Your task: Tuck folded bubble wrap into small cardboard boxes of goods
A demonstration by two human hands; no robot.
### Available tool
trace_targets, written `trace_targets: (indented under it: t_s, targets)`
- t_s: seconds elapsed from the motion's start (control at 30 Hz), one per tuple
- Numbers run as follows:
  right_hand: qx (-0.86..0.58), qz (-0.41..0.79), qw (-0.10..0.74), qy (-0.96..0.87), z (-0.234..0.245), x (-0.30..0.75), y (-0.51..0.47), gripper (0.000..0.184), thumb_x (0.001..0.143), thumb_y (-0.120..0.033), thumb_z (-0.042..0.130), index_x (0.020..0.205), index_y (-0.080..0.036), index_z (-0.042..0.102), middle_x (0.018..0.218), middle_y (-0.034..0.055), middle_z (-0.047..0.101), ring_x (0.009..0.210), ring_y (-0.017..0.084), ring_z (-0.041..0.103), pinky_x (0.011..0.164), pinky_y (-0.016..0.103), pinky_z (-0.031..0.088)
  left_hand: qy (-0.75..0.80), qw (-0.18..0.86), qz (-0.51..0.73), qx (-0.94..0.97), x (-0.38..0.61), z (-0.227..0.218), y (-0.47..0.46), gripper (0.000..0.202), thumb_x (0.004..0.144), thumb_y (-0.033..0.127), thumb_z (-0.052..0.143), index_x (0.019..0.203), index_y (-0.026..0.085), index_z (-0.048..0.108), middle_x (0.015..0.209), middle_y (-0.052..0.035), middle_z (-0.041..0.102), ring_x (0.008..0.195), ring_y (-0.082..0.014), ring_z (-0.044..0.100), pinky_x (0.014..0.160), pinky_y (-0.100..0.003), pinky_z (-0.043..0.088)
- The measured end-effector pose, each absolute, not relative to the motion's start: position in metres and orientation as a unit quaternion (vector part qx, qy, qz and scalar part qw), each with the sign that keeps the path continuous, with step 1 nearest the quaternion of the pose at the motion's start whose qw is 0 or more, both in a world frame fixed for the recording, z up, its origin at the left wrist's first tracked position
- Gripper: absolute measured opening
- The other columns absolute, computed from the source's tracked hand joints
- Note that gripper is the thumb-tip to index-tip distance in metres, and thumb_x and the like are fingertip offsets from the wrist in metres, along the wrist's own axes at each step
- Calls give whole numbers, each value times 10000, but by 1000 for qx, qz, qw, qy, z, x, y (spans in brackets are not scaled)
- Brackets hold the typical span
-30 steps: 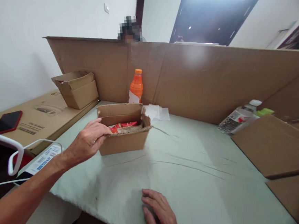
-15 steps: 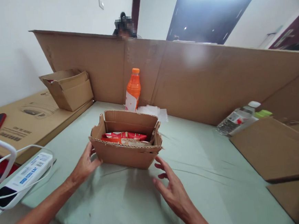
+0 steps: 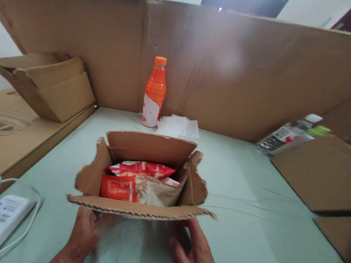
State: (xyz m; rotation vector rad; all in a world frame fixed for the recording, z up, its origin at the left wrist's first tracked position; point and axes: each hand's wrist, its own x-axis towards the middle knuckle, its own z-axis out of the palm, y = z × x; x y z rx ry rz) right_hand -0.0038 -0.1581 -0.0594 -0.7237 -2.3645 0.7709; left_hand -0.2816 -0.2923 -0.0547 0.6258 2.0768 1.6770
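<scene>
An open cardboard box [image 3: 152, 141] stands in front of me, its opening turned towards me. Inside lie snack packets: a red one [image 3: 163, 167] at the back and an orange and brown one [image 3: 118, 187] nearer. My left hand [image 3: 85, 227] is at the box's near left corner, fingers partly blurred and tucked beneath the jutting near edge. At the near right, my right hand [image 3: 194, 249] reaches under the same edge, thumb apart from the fingers. Both hands appear to hold the box; that near edge hides their exact contact.
Behind the box are an orange drink bottle [image 3: 154, 93] and white paper sheets [image 3: 178, 127]. A tall cardboard wall [image 3: 219, 75] closes the back. Another box [image 3: 65, 89] sits left, above a white power strip [image 3: 8, 219]. A clear bottle [image 3: 285, 135] leans by cardboard [image 3: 327, 172] at right.
The box is closer and tipped towards me, showing more of the packets. Both hands have moved in under its near edge. My view has shifted forward and down.
</scene>
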Motion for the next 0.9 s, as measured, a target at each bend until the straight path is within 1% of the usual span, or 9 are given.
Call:
trace_targets:
  t_s: [0.1, 0.17, 0.23, 0.3, 0.4, 0.57, 0.63, 0.73, 0.9]
  targets:
    - [-232, 306, 246, -890, -37, -35, -146, 841, 849, -213, 604, 1596, -257, 222, 1497, 125, 516, 1224, 282, 626, 979, 399, 565, 752, 158, 622, 154, -289, -47, -291, 453, 610, 428, 762, 1007, 258, 626, 905, -17, 698, 886, -298, 668, 838, -429, 585]
    - [-197, 365, 214, -885, -26, -58, -129, 840, 837, -206, 597, 1593, -235, 232, 1526, 129, 484, 1246, 264, 607, 950, 389, 575, 754, 125, 635, 116, -297, -44, -290, 472, 646, 377, 750, 1085, 304, 593, 953, 14, 673, 910, -269, 649, 905, -430, 549]
    - [-175, 414, 199, -871, -20, -77, -103, 721, 835, -188, 573, 1529, -231, 379, 1453, 109, 566, 1220, 234, 620, 924, 369, 578, 752, 118, 640, 104, -302, -44, -290, 473, 673, 350, 745, 1119, 353, 589, 975, 33, 666, 930, -262, 640, 932, -436, 524]
    - [-186, 406, 224, -866, -19, -92, -73, 496, 855, -175, 533, 1344, -242, 586, 1331, 82, 661, 1193, 216, 634, 972, 389, 547, 750, 117, 641, 108, -304, -45, -290, 486, 681, 341, 741, 1140, 401, 592, 1003, 43, 676, 975, -282, 645, 934, -453, 518]
    - [-242, 304, 268, -881, -20, -115, -29, 329, 863, -188, 556, 1166, -220, 681, 1322, 102, 665, 1256, 247, 586, 1092, 458, 442, 768, 104, 623, 112, -303, -47, -289, 480, 689, 369, 727, 1143, 429, 584, 1006, 35, 680, 1004, -330, 645, 904, -513, 526]
    - [-349, 186, 226, -890, -16, -167, 22, 687, 821, -296, 696, 1442, -98, 479, 1520, 216, 467, 1379, 369, 428, 1113, 557, 341, 807, 84, 572, 121, -305, -52, -287, 507, 687, 402, 728, 1170, 418, 573, 940, 14, 676, 940, -352, 657, 836, -551, 548]
    - [-380, 191, 217, -879, -14, -186, 33, 646, 837, -279, 681, 1427, -91, 497, 1421, 222, 566, 1325, 373, 474, 1079, 558, 357, 804, 81, 573, 137, -308, -55, -286, 522, 697, 419, 725, 1195, 406, 566, 958, 8, 680, 966, -349, 661, 858, -541, 551]
    - [-373, 216, 211, -877, -8, -193, 38, 374, 836, -181, 639, 1207, -152, 677, 1134, 135, 738, 1156, 322, 602, 1020, 496, 419, 792, 77, 585, 157, -313, -60, -287, 523, 698, 425, 732, 1189, 355, 564, 948, -7, 679, 939, -335, 669, 832, -510, 559]
    - [-335, 243, 227, -881, 14, -120, 16, 178, 868, -203, 585, 941, -213, 748, 1006, 52, 765, 1008, 238, 672, 944, 391, 495, 786, 103, 587, 166, -315, -59, -288, 451, 670, 350, 755, 1077, 328, 562, 873, 13, 674, 867, -299, 661, 778, -460, 559]
